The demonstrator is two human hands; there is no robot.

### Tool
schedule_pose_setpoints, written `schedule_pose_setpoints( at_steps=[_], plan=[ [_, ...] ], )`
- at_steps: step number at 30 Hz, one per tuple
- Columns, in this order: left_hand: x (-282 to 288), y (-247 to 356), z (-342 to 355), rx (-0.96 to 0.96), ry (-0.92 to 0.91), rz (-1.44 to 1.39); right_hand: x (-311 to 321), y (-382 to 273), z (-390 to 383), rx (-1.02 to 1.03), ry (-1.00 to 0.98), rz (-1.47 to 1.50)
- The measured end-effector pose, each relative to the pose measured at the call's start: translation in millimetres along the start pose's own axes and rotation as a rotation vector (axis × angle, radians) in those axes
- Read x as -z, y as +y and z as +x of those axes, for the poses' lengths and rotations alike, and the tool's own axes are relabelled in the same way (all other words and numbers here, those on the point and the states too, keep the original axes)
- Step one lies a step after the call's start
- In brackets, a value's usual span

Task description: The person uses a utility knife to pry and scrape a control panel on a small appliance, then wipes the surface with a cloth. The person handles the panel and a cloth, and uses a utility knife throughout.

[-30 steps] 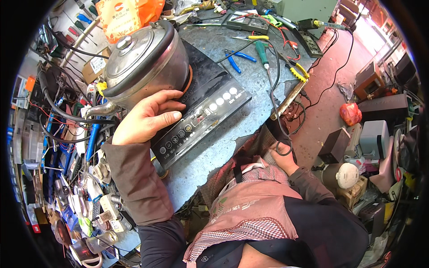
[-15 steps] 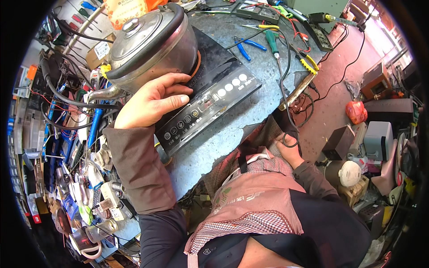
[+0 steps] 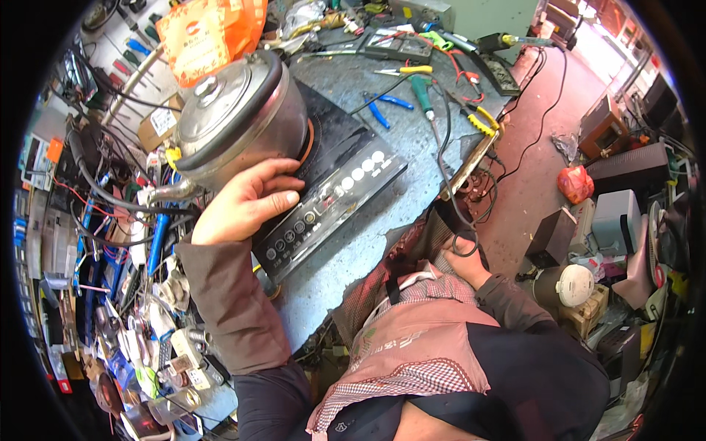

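A black induction cooker (image 3: 346, 158) lies on the grey workbench (image 3: 401, 220), with a lidded steel pot (image 3: 235, 125) standing on it. My left hand (image 3: 243, 202) rests flat on the cooker's near left part, fingers spread beside the pot's base and just above the row of round buttons. It grips nothing. My right hand (image 3: 463, 263) hangs low at the bench's front edge by my apron, next to a black cable; whether it holds the cable is unclear.
Pliers, a green-handled screwdriver (image 3: 424, 92) and other tools lie at the bench's back. An orange bag (image 3: 209, 33) sits behind the pot. Cables and clutter crowd the left side. Boxes and a red bag (image 3: 575, 182) stand on the red floor, right.
The view has shifted slightly. My left hand stays on the cooker beside the pot; my right hand stays low at the bench edge.
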State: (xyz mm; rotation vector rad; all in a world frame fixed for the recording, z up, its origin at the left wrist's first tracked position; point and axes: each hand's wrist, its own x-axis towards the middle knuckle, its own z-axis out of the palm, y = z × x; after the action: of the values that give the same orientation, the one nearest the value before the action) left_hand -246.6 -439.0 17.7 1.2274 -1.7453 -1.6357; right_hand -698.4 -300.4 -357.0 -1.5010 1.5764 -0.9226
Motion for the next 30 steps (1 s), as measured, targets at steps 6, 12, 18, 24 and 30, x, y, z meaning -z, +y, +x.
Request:
schedule_pose_setpoints(
  at_steps=[6, 12, 18, 24, 30],
  plan=[
    [2.7, -1.9, -0.6, -0.008, -0.001, 0.034, -9.7, -52.3, -0.1, -0.021, -0.171, -0.253],
    [0.5, 0.7, -0.3, 0.003, 0.015, 0.055, -39.3, -110.7, 7.2, 0.224, -0.472, -0.221],
    [-4.1, 5.4, 0.4, 0.001, 0.049, 0.162, -65.3, -166.3, 16.8, 0.293, -0.395, -0.208],
    [-5.8, 8.9, -7.5, 0.013, 0.115, 0.242, -0.6, -254.0, -12.4, 0.692, -0.805, -0.063],
    [-21.1, 16.8, -13.4, -0.189, 0.264, 0.398, 127.7, -292.0, 108.7, 0.549, 0.324, 0.028]
  ],
)
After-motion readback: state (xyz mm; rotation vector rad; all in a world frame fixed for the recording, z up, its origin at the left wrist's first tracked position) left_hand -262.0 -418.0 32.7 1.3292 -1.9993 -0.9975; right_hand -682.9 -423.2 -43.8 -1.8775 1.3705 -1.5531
